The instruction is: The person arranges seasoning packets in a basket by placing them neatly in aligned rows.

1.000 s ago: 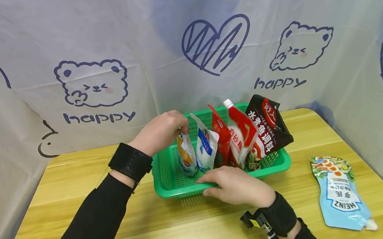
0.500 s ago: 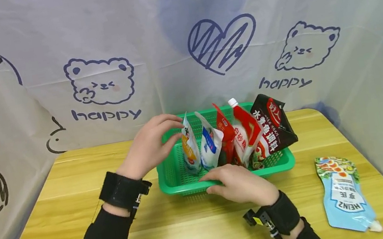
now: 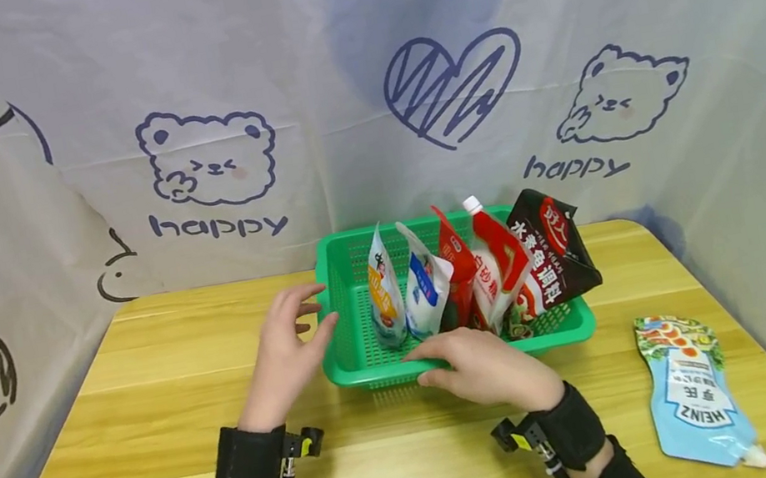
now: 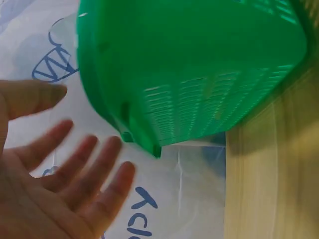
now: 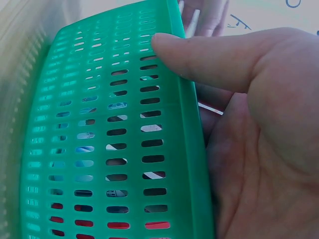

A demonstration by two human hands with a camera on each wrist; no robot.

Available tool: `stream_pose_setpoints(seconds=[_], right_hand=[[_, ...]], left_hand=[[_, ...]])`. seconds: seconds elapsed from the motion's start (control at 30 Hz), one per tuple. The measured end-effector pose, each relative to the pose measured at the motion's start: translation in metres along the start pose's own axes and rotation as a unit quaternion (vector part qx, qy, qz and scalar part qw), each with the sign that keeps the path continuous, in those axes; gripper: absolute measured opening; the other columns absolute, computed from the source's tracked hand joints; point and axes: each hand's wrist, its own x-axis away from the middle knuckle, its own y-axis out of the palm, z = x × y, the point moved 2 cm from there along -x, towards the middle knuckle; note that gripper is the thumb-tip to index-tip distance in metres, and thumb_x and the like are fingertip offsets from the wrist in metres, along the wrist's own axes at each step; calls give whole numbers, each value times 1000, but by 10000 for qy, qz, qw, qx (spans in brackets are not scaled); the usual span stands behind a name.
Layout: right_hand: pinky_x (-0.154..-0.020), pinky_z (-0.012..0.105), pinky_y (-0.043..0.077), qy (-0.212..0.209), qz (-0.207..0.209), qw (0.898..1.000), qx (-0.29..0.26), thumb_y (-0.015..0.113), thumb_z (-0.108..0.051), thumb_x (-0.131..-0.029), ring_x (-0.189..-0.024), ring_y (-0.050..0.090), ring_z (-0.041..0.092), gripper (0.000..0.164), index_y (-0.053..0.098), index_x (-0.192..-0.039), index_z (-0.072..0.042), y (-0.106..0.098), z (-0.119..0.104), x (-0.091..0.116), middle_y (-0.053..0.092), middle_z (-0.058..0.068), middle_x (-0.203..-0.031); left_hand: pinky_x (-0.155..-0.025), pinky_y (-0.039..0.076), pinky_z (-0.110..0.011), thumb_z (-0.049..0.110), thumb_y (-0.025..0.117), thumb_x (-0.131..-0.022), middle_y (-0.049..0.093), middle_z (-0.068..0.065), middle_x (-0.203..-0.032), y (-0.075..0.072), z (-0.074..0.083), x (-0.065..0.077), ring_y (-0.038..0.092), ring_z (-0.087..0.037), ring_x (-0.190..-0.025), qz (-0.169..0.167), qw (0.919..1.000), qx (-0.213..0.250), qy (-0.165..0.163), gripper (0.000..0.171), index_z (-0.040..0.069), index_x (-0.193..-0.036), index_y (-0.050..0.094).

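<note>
A green plastic basket (image 3: 346, 379) stands at the back of the table. My right hand (image 3: 484, 366) grips its front rim; in the right wrist view the thumb (image 5: 209, 57) lies on the outer wall and the fingers go behind the rim. My left hand (image 3: 286, 340) is just off the basket's left end, fingers spread and holding nothing, as the left wrist view also shows. Inside, pouches stand in a row: a white and orange one (image 3: 385, 298), a white and blue one (image 3: 427, 286), a red one (image 3: 458, 260), a red and white spouted one (image 3: 498, 270) and a black one (image 3: 551, 244).
A light blue Heinz pouch (image 3: 694, 398) with a white cap lies flat on the wooden table (image 3: 122, 452), right of the basket. A white cloth (image 3: 338, 153) with drawn bears and hearts hangs right behind the table.
My left hand has let go of the white and orange pouch and moved left and toward me, out of the basket. The right hand keeps its hold on the rim.
</note>
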Motion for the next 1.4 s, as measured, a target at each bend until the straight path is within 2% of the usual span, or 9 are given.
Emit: stream_pose_setpoints(seconds=[0.23, 0.5, 0.63, 0.73, 0.83, 0.93, 1.1, 1.23, 1.4], right_hand=[[-99, 47, 55, -62, 22, 10000, -10, 65, -22, -104, -119, 67, 25, 30, 71, -133, -16, 1, -1, 1, 71, 2, -131], [-96, 43, 56, -99, 79, 9996, -258, 66, -22, -104, -116, 68, 22, 31, 71, -134, -15, -2, -2, 3, 71, 2, -130], [-98, 44, 56, -214, 386, 9974, -575, 66, -23, -104, -116, 68, 19, 33, 70, -136, -15, -8, 1, 10, 72, -1, -129], [-98, 46, 56, -310, 873, 9927, -772, 67, -23, -104, -116, 68, 17, 32, 70, -135, -16, -17, 3, 21, 73, -4, -126], [-89, 39, 59, -434, 1578, 9823, -913, 69, -19, -102, -107, 70, 13, 29, 72, -131, -19, -26, 5, 36, 74, -6, -122], [-81, 29, 59, -795, 2369, 9636, -956, 71, -7, -99, -98, 71, 11, 28, 75, -125, -14, -37, 7, 54, 75, -2, -118], [-89, 18, 55, -1047, 3244, 9366, -810, 73, 9, -91, -106, 70, 11, 36, 76, -122, -9, -53, 14, 85, 75, 5, -119], [-95, 12, 48, -502, 3727, 9257, -395, 74, 6, -92, -113, 65, 1, 37, 76, -124, -13, -62, 25, 112, 74, 0, -120], [-85, 6, 48, 443, 4347, 8992, -214, 73, 1, -96, -106, 64, -9, 36, 73, -129, -12, -66, 44, 144, 72, -13, -122]], left_hand=[[-97, 56, -50, 12, 73, -97, 46, -24, -143, 8, -2, 3, 56, -37, -125, -273, 9968, -68, -746, 61, -5, -149, 46], [-92, 58, -46, 4, 70, -94, 47, -25, -139, 10, -8, 4, 59, -39, -119, -258, 9924, -303, -1166, 51, -9, -141, 55], [-91, 58, -46, 3, 69, -93, 47, -26, -138, 12, -10, 4, 60, -38, -116, -254, 9921, -238, -1209, 50, -10, -139, 57], [-92, 58, -46, 2, 68, -92, 46, -27, -140, 13, -11, 3, 59, -38, -117, -273, 9922, -188, -1202, 52, -11, -140, 55], [-92, 58, -47, 3, 68, -92, 45, -27, -142, 12, -11, 3, 58, -39, -118, -293, 9917, -185, -1236, 53, -11, -141, 55], [-92, 58, -47, 4, 68, -93, 44, -27, -143, 10, -11, 3, 58, -41, -118, -302, 9906, -148, -1323, 53, -10, -142, 54], [-85, 60, -44, 5, 69, -93, 44, -26, -144, 10, -12, 4, 59, -42, -117, -309, 9891, -82, -1437, 53, -9, -143, 54], [-83, 60, -42, 7, 69, -94, 44, -25, -145, 10, -11, 4, 61, -39, -114, -323, 9890, -110, -1441, 53, -8, -143, 55], [-84, 60, -43, 6, 69, -94, 44, -26, -144, 10, -10, 4, 62, -39, -112, -334, 9904, -133, -1336, 53, -9, -143, 54]])
